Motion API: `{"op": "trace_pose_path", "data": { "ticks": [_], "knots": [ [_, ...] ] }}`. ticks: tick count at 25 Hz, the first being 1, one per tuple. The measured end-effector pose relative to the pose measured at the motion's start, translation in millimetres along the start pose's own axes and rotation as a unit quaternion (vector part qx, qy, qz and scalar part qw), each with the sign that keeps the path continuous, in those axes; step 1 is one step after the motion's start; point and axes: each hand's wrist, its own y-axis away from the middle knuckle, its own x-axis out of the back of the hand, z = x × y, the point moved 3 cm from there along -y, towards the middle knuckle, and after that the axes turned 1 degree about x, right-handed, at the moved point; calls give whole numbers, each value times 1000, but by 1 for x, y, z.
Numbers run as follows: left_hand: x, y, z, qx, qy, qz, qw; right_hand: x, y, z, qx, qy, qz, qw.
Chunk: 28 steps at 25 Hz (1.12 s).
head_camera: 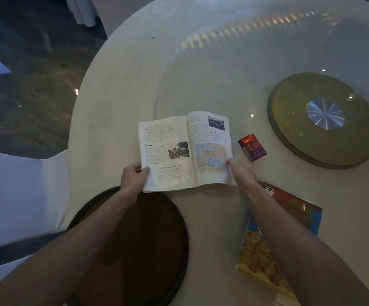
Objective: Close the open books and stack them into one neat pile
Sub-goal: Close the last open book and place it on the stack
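So I'm looking down at a round white surface (117, 102) with a glass turntable (234, 62) on it, its olive-green hub (294, 133) sitting out at about 2 o'clock from the open book (185, 151). A small red pack (252, 147) is lying just beside the book's right page, at 3 o'clock, apart from it. Down at 5 o'clock a closed book with a red and blue cover (298, 206) is lying flat, and a snack bag (254, 255) is lying right against it, both partly hidden under my right forearm. A dark round tray (157, 239) is sitting at 6 o'clock, with the open book's lower left corner overlapping its rim. A white-covered chair (20, 195) is off at 9 o'clock.

Both arms are reaching forward. My left hand (133, 176) is gripping the lower left corner of the open book, thumb on the page. My right hand (242, 171) is gripping the lower right edge, thumb pressing near the map.
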Motion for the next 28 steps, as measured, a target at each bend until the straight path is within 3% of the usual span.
{"op": "trace_pose_path", "data": {
  "ticks": [4, 7, 11, 17, 20, 24, 28],
  "knots": [
    [14, 1, 3, -8, 64, -31, 997, -5, 11, -8, -14, -124, -65, 990],
    [22, 3, 5, -11, 82, -22, 996, 4, 14, -6, 39, -170, -136, 975],
    [36, 9, 15, -36, 98, 11, 994, 27, 17, 2, 101, -186, -114, 971],
    [22, 47, 36, -84, 111, -21, 990, 34, 60, -3, 153, -187, -156, 958],
    [1, 73, 51, -101, 135, -73, 983, 30, 92, -13, 166, -203, -184, 947],
    [-40, 118, 54, -110, 116, -208, 965, 6, 123, -7, 189, -179, -221, 940],
    [-62, 138, 32, -74, 117, -300, 944, 8, 141, -5, 220, -145, -191, 946]
  ]
}}
